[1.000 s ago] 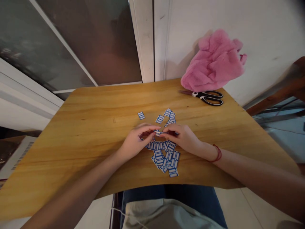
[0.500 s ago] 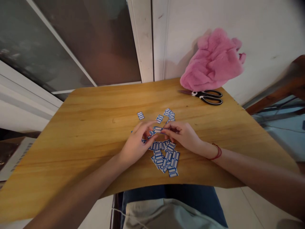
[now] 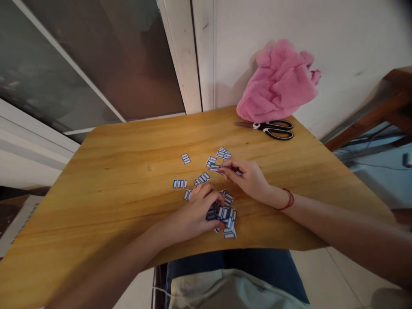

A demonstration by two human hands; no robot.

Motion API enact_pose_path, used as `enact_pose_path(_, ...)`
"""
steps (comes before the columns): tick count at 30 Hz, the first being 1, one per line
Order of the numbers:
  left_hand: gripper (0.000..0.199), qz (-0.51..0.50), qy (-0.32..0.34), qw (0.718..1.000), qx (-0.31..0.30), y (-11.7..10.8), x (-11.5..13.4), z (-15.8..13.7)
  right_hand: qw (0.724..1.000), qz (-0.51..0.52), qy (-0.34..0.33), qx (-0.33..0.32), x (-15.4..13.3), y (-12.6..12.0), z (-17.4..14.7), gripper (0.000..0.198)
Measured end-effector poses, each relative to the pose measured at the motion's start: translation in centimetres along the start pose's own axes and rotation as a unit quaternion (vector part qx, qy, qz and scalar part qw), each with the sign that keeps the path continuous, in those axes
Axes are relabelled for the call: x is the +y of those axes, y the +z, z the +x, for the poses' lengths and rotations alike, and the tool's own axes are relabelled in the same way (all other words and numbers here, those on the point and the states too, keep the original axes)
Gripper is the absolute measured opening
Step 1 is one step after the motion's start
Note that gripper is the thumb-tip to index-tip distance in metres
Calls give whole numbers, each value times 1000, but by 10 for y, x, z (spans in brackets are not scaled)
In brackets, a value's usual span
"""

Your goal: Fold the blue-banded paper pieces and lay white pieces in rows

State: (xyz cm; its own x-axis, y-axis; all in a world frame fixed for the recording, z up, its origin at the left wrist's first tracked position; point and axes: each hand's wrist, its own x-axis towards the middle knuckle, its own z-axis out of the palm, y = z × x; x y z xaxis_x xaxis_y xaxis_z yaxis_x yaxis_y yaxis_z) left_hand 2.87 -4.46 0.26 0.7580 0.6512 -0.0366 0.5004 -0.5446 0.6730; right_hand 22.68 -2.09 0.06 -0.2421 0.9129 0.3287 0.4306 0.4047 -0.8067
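Observation:
Small white label cards with blue borders lie scattered over the wooden table (image 3: 128, 159). My right hand (image 3: 246, 174) pinches one label card (image 3: 214, 168) by its right end between thumb and fingertips, just above other cards. Lower down, my left hand (image 3: 202, 206) reaches over the loose pile of label cards (image 3: 229, 229). Its thumb and index finger are spread apart around a few cards, and the palm hides part of the pile. To the left of the hands lie a flat card (image 3: 180, 184) and, farther back, another single card (image 3: 186, 159).
Black-handled scissors (image 3: 273, 128) lie at the back right of the table, beside a pink fluffy cloth (image 3: 280, 83) against the wall. A cardboard box (image 3: 24, 214) is on the left, below table height. A wooden frame (image 3: 370, 111) stands at the right.
My left hand has moved away from the card in my right hand, down and toward the pile. The right hand keeps its pinch on the card. The view has shifted slightly.

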Motion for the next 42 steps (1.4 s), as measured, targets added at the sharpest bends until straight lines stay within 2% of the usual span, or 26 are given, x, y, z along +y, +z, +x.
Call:
enact_pose_path(4, 24, -39, -48, 998, 15, -7, -1, 3, 1000, -10, -13, -11, 1, -1, 1, 21)
enact_pose_path(8, 24, -119, -88, 989, 22, -14, -3, 3, 999, -18, -21, -30, 2, 0, 3, 19)
enact_pose_path(11, 22, -153, -93, 984, 20, -19, -5, 3, 999, -20, -23, -41, 2, 0, 3, 19)
enact_pose_path(15, 16, -149, -87, 985, 10, -22, -12, 3, 999, -14, -15, -48, 2, 0, 3, 20)
enact_pose_path(21, 22, -218, -93, 971, -20, -25, -24, 2, 998, -15, -21, -48, 4, 0, 2, 19)
enact_pose_path(25, 19, -197, -99, 975, -5, -34, -29, 1, 998, -12, -14, -57, 4, -1, 2, 18)
enact_pose_path(28, 15, -145, -73, 985, 51, -43, -33, 0, 997, -10, -9, -70, 4, -1, 3, 18)
enact_pose_path(31, 20, -96, -41, 988, 114, -50, -36, -1, 996, -12, -15, -85, 6, 0, 2, 19)
enact_pose_path(33, 22, -89, -33, 986, 134, -49, -36, -2, 995, -15, -20, -92, 7, 2, 1, 19)
enact_pose_path(37, 28, -91, -49, 988, 119, -38, -35, -2, 992, -19, -26, -121, 7, 7, -3, 14)
enact_pose_path(42, 20, -71, -54, 990, 108, -27, -34, -1, 981, -5, -63, -184, 4, 9, -8, 16)
